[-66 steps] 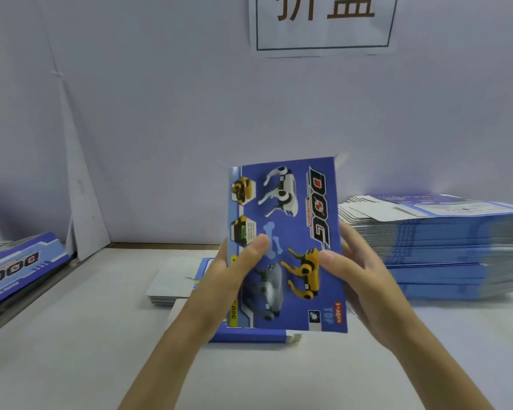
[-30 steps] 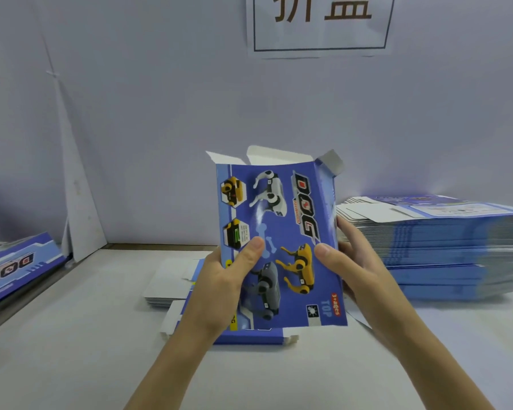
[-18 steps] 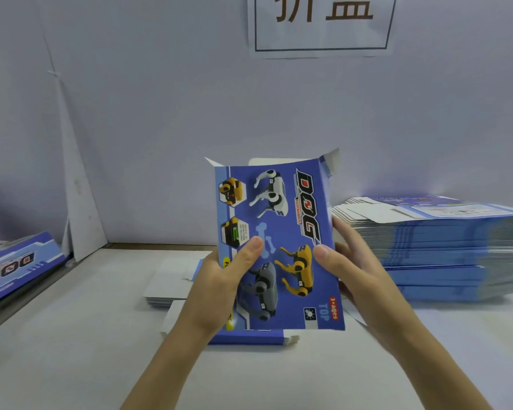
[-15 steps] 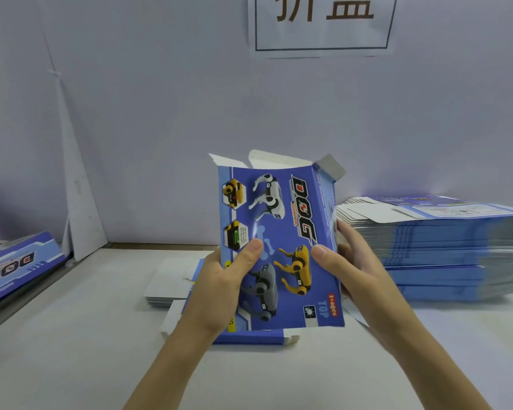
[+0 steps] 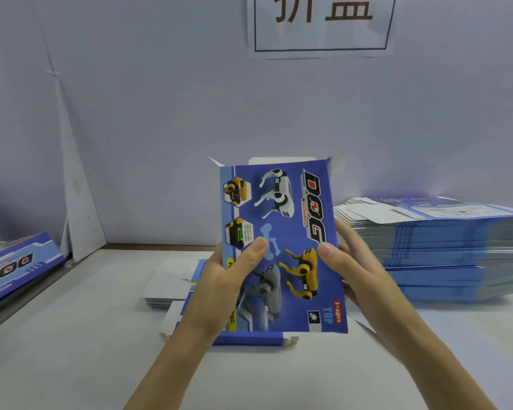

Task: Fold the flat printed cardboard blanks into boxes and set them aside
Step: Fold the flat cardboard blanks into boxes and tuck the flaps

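Both hands grip one blue printed cardboard blank (image 5: pixel 290 232), held upright above the white table (image 5: pixel 71 350): my left hand (image 5: pixel 222 288) and right hand (image 5: pixel 359 279) each pinch it, thumb on the front panel, fingers wrapped behind. Squeezing unevenly could, I judge, crease a panel off its score lines or buckle the sleeve; the white top flaps (image 5: pixel 282 161) stand loose. Print reads "DOG", "TOP" and "3+ ages"; the white paper wall sign (image 5: pixel 320 22) shows two Chinese characters, cropped.
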Available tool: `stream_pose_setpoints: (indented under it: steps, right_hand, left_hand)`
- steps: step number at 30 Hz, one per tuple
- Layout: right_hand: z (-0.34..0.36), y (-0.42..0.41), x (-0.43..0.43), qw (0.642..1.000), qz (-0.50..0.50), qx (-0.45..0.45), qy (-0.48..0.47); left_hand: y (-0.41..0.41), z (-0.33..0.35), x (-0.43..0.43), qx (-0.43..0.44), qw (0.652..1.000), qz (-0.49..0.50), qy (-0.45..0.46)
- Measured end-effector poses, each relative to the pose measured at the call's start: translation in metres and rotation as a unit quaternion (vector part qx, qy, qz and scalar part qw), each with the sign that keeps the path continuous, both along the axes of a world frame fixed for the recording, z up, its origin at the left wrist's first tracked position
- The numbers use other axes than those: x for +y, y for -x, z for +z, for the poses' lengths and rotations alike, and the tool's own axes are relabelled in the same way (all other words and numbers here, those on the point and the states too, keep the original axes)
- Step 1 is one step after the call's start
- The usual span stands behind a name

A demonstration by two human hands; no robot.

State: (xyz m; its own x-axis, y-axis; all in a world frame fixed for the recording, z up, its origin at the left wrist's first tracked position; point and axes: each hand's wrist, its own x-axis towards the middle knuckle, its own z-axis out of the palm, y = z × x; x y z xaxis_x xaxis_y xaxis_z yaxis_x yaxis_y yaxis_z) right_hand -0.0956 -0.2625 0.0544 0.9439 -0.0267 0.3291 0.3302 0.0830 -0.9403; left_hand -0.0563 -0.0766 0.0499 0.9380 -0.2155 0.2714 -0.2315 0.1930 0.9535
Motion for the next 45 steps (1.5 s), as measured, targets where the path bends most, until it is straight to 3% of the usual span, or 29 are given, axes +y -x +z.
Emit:
stream_pose_setpoints:
  steps: [3, 8, 18, 29, 36, 40, 42, 45]
  right_hand:
    - [0.001, 0.001, 0.000, 0.999, -0.017, -0.017, 0.021]
    - [0.003, 0.004, -0.001, 0.999, -0.014, -0.020, -0.033]
    - [0.003, 0.001, 0.002, 0.998, -0.062, -0.007, -0.028]
    - [0.002, 0.000, 0.007, 0.999, -0.036, 0.000, -0.030]
    - [0.000, 0.003, 0.001, 0.993, 0.026, 0.081, 0.078]
    - [-0.009, -0.003, 0.012, 0.989, -0.135, 0.029, 0.055]
    - [-0.014, -0.004, 0.019, 0.985, -0.166, 0.001, 0.045]
    - [-0.016, -0.002, 0.028, 0.985, -0.122, -0.062, 0.103]
  left_hand:
    - [0.000, -0.002, -0.001, -0.028, 0.999, 0.003, -0.041]
    - [0.002, -0.004, -0.007, -0.018, 0.998, -0.025, -0.056]
    - [0.004, -0.006, -0.007, -0.023, 0.999, 0.016, -0.041]
    - [-0.001, -0.005, 0.002, -0.032, 0.998, 0.035, -0.036]
    - [-0.007, -0.002, 0.003, -0.070, 0.996, 0.052, -0.028]
    - [-0.007, -0.009, -0.003, -0.102, 0.977, 0.151, -0.113]
    - [-0.002, -0.013, -0.010, -0.137, 0.973, 0.115, -0.147]
    - [0.007, -0.009, -0.018, -0.099, 0.991, 0.029, -0.090]
